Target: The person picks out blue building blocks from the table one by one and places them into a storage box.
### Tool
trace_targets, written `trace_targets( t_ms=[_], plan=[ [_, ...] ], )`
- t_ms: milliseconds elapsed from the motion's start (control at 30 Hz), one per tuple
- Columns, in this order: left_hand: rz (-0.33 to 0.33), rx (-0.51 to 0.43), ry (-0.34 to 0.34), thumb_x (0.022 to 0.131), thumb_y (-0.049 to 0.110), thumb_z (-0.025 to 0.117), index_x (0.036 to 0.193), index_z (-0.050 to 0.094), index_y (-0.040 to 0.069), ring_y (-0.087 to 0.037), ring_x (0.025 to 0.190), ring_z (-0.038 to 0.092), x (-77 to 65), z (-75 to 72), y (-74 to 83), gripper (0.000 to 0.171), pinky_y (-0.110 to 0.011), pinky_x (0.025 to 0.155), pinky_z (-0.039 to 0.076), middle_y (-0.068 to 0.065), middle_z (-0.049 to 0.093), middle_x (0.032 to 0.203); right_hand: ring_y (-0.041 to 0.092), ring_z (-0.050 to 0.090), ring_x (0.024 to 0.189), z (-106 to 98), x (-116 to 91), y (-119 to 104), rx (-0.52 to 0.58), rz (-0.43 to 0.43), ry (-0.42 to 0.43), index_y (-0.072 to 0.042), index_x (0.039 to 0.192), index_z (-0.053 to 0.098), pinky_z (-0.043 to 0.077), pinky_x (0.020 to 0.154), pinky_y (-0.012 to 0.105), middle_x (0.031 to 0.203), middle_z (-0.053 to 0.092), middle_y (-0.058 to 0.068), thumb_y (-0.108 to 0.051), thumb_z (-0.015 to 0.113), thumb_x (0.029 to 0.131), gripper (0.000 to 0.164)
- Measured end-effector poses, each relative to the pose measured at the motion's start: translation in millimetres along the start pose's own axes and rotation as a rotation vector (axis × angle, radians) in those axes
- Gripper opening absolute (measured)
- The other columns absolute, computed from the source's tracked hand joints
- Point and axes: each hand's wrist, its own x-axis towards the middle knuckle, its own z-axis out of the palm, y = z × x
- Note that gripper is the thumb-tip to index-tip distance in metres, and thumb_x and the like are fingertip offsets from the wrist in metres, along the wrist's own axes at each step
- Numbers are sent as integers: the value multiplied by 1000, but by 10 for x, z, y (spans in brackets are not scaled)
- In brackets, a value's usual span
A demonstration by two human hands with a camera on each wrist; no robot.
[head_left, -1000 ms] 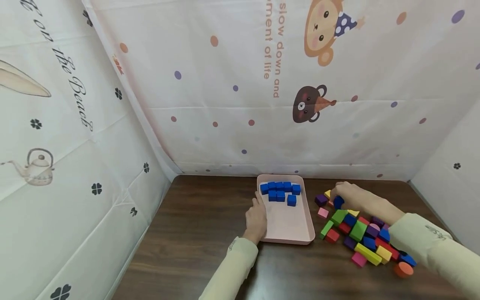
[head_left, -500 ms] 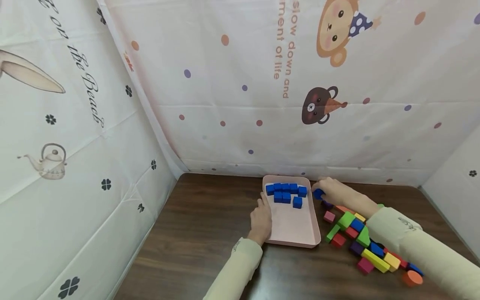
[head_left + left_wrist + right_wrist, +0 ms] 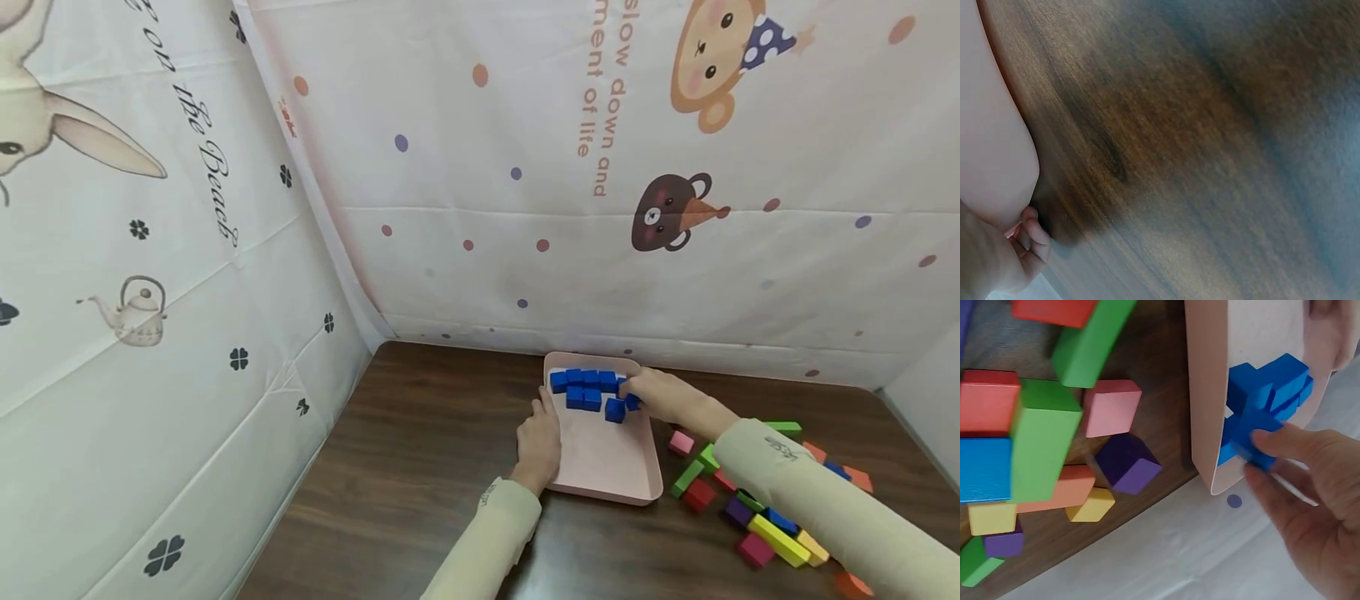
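Note:
A pink tray (image 3: 609,471) stands on the dark wooden table, holding several blue cubes (image 3: 583,398) grouped toward its far end. My left hand (image 3: 538,443) grips the tray's left side; the left wrist view shows curled fingers (image 3: 1036,234) low against the tray's outer wall. Over the tray's far right corner, my right hand (image 3: 671,400) pinches a blue block (image 3: 1256,435) between thumb and fingers. In the right wrist view this block is just above the other blue cubes, partly covering them. Whether it touches them I cannot tell.
Right of the tray lies a loose pile of coloured blocks, among them a pink block (image 3: 681,442), a yellow bar (image 3: 780,540) and a red cube (image 3: 700,495). My right forearm (image 3: 832,492) covers part of the pile. A printed cloth (image 3: 465,275) hangs behind the table.
My right hand has taken the blue block from the pile and moved left over the tray. My left hand keeps its hold on the tray. The head view has turned slightly left.

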Motion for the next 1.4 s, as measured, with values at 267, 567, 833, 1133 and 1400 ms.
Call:
trace_targets(
  t_ms=[267,567,833,1133,1400],
  plan=[
    [11,-1,-20,96,22,71,158,32,10,-9,51,47,-84,-47,108,74,-20,53,51,-6,62,134,31,72,87,83,-23,32,-47,117,-95,-1,97,77,62,76,44,97,74,17,15,77,76,26],
    [24,-8,-13,95,22,72,157,33,8,-9,51,46,-126,-72,161,74,-20,52,50,-8,62,131,26,69,80,167,-40,92,-35,140,-106,-1,97,76,62,75,43,94,74,16,14,77,78,24],
    [16,-21,-51,97,24,71,157,32,9,-10,55,51,-159,-45,174,74,-21,57,54,-8,62,135,24,70,78,254,-90,59,-27,165,-150,-2,98,70,63,75,43,95,74,16,5,85,76,28],
    [33,-16,-18,96,21,71,156,33,7,-11,57,54,-61,35,125,73,-24,54,53,-9,62,128,34,73,93,107,-144,159,46,215,-143,1,109,72,61,79,46,105,74,20,0,75,87,22],
    [-23,-48,-16,94,21,75,157,30,5,-13,56,54,115,-40,-109,79,-26,57,56,-11,62,127,21,71,82,-435,-360,452,101,178,-184,-2,101,74,61,74,42,96,75,10,-7,71,92,11]
  ],
)
